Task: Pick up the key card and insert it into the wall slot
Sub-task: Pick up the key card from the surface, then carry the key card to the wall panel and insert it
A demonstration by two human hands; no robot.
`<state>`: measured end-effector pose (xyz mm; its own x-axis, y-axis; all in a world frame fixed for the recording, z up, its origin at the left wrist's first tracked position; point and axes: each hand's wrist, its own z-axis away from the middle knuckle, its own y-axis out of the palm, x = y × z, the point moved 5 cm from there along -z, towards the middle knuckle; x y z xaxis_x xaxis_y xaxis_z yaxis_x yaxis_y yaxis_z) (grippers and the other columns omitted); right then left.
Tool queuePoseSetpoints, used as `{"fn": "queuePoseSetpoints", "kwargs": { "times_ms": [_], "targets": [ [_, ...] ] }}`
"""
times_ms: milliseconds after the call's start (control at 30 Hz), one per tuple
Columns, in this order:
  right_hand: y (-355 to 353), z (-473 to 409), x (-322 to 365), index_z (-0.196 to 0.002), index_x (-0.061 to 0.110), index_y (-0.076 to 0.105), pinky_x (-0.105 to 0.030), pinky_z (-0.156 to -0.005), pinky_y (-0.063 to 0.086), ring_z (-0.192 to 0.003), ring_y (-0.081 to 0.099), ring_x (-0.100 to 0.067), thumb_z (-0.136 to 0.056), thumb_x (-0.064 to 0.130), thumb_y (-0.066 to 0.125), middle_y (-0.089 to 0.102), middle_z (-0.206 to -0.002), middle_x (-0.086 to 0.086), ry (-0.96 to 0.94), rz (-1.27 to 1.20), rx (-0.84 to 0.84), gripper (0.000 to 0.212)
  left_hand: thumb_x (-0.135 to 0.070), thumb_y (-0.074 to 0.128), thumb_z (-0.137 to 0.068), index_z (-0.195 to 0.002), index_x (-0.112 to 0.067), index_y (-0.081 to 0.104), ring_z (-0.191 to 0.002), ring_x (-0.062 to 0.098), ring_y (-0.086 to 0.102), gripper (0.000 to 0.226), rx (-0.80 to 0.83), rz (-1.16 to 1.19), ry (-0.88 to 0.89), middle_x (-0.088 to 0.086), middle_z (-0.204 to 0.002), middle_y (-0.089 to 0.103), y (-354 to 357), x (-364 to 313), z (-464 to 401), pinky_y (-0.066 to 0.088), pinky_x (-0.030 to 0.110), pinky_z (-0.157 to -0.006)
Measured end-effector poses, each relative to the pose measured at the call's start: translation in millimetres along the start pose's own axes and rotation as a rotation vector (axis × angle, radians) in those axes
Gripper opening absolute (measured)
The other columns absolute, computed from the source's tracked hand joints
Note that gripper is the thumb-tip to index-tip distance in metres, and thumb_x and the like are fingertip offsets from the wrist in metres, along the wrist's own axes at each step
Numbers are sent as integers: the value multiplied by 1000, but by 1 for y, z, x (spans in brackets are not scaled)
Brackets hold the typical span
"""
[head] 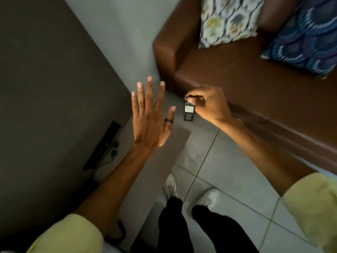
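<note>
A small rectangular key card (189, 112), more like a tag, hangs upright in the air from a metal ring at its top. Its frame is dark; the upper half shows a pale, silvery square panel, and the lower half looks like an open dark window. It dangles in front of a brown sofa's edge, above a tiled floor.

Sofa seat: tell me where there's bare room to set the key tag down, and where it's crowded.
The brown sofa seat is bare along its front, from the armrest corner near the right hand, which holds the key tag, up to the cushions. It is crowded at the back, where the pale patterned cushion and blue cushion lie. The open left hand holds nothing.
</note>
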<state>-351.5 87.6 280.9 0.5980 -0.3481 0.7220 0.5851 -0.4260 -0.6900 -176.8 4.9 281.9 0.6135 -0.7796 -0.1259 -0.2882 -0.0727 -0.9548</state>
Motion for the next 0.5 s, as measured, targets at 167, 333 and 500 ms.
{"fn": "queuePoseSetpoints", "kwargs": {
  "times_ms": [167, 333, 500],
  "targets": [
    [-161, -14, 90, -94, 11, 80, -20, -81, 45, -88, 64, -20, -84, -1, 72, 70, -96, -11, -160, 90, -238, 17, -50, 44, -113, -170, -15, 26, -165, 47, 10, 70, -274, 93, 163, 20, -178, 16, -132, -49, -100, 5, 56, -135],
    [-308, -2, 168, -104, 6, 67, -35, -88, 49, -101, 67, -27, -95, 1, 61, 74, -107, -9, -234, 84, -393, 12, -48, 44, -112, -170, -14, 26, -165, 47, 8, 70, -502, 181, 354, 22, -177, 15, -264, -119, -182, 6, 59, -135],
    [-428, 30, 207, -103, 6, 59, -24, -73, 53, -85, 67, -6, -103, 9, 58, 70, -92, 4, -225, 46, -515, 3, -52, 34, -114, -171, -15, 24, -166, 45, 5, 69, -639, 234, 495, 21, -178, 13, -356, -197, -226, 3, 58, -135]
  ]
}}
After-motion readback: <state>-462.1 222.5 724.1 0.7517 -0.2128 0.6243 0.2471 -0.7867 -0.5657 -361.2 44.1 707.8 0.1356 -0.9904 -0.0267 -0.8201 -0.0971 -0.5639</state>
